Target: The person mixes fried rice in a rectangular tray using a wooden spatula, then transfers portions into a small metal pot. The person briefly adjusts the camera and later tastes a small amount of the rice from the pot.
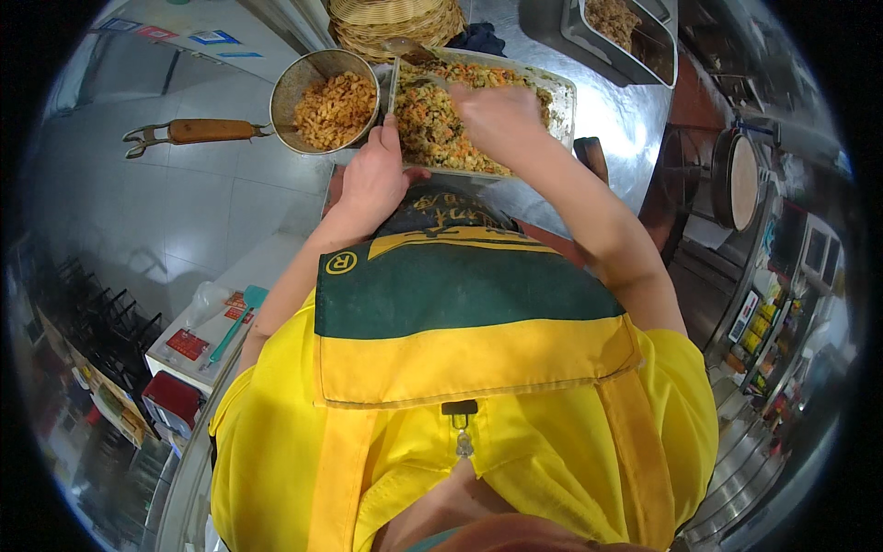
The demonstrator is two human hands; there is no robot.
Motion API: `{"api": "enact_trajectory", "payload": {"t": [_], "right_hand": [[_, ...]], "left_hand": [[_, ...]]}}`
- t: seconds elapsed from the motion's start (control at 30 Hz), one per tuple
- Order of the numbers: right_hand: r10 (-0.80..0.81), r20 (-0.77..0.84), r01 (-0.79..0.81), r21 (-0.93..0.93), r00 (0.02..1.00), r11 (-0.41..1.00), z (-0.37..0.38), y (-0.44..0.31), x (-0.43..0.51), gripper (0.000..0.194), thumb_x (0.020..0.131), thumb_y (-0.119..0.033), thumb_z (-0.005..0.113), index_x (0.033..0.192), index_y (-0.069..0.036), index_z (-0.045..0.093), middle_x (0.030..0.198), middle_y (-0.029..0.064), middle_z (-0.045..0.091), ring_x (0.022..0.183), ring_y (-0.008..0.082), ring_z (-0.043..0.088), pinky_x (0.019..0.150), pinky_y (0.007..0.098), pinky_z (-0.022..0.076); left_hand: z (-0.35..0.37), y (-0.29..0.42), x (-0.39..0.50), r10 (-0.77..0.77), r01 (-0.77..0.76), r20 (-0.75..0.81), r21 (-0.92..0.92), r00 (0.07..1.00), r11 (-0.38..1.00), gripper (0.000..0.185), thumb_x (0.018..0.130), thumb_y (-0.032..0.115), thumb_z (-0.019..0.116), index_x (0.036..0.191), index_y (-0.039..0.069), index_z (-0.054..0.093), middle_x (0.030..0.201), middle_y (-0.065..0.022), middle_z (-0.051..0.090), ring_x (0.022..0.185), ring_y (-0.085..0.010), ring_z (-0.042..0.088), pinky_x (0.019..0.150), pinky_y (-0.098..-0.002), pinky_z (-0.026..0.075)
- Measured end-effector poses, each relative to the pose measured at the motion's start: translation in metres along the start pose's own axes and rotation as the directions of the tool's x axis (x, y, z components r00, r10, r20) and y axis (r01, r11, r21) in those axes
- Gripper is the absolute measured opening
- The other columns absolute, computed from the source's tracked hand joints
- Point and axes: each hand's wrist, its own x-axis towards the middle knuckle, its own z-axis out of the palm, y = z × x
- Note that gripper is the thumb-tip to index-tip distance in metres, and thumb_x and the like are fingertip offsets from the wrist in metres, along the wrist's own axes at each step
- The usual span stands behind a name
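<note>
A large rectangular tray (564,114) lies before me, filled with a chopped vegetable mixture (431,127) in green, orange and yellow. My left hand (376,169) grips the tray's left edge, thumb and fingers around its near corner. Above the mixture is my right hand (498,117), blurred, its fingers curled around what looks like the handle of a spoon whose bowl is at the mixture; the tool is partly hidden. Another spoon (407,50) rests at the tray's far left corner. Left of the tray, a metal pan (276,103) with a wooden handle holds orange-brown chopped pieces (334,110).
Woven baskets (397,24) are stacked behind the tray, beside a dark cloth (483,38). A deep metal container (572,48) of brown minced food stands at the back right of the steel table (621,131). A teal spatula (238,324) lies on a white surface at lower left.
</note>
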Motion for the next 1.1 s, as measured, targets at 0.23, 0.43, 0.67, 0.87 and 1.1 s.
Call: {"api": "enact_trajectory", "payload": {"t": [0.23,0.43,0.67,0.87,1.1], "right_hand": [[-0.26,-0.001,0.259,-0.107,0.966,0.96,0.027,0.007,-0.024,0.045,0.074,-0.01,0.058,0.117,0.001,0.057,0.059,0.0028,0.061,0.053,0.02,0.062,0.043,0.034,0.0463],[-0.272,-0.106,0.253,-0.163,0.957,0.954,0.001,0.033,-0.052,0.038,0.074,-0.009,0.057,0.112,-0.004,0.06,0.056,0.0011,0.058,0.05,0.0171,0.06,0.042,0.0306,0.0449],[-0.52,-0.138,0.502,-0.145,0.843,0.853,0.026,-0.016,-0.017,0.032,0.076,-0.012,0.057,0.103,0.005,0.061,0.051,-0.0015,0.053,0.046,0.0138,0.056,0.038,0.0282,0.0398],[-0.604,-0.002,0.569,-0.333,0.797,0.752,0.031,0.043,-0.037,0.039,0.077,-0.011,0.057,0.111,0.007,0.059,0.05,-0.0011,0.051,0.046,0.0124,0.055,0.037,0.0273,0.0374],[-0.509,-0.156,0.458,-0.274,0.847,0.846,0.01,0.07,-0.045,0.027,0.078,-0.008,0.055,0.103,0.003,0.06,0.049,-0.0003,0.05,0.044,0.0156,0.056,0.037,0.0301,0.0405]], "left_hand": [[-0.002,0.0,0.0,0.019,-0.02,-0.027,-0.012,0.999,1.0,0.086,0.069,0.024,0.08,0.135,-0.007,0.033,0.114,-0.0278,0.053,0.087,-0.0426,0.062,0.069,-0.0457,0.052],[-0.001,0.002,-0.001,-0.024,0.024,0.005,-0.009,1.0,1.0,0.086,0.071,0.028,0.08,0.134,-0.006,0.033,0.112,-0.0279,0.054,0.088,-0.0434,0.062,0.069,-0.0459,0.052],[-0.003,0.003,0.0,-0.028,0.028,0.0,-0.007,1.0,1.0,0.087,0.071,0.032,0.08,0.135,-0.006,0.033,0.112,-0.0282,0.054,0.091,-0.0449,0.06,0.072,-0.0472,0.052],[-0.002,0.004,-0.001,0.057,-0.054,-0.07,0.049,0.996,0.997,0.088,0.071,0.033,0.08,0.133,-0.008,0.033,0.106,-0.0258,0.055,0.085,-0.0419,0.062,0.068,-0.0453,0.053],[-0.004,0.008,-0.002,-0.045,0.045,-0.001,0.044,0.999,0.998,0.089,0.071,0.035,0.079,0.135,-0.005,0.032,0.115,-0.0283,0.053,0.094,-0.0448,0.06,0.072,-0.0461,0.052]]}}
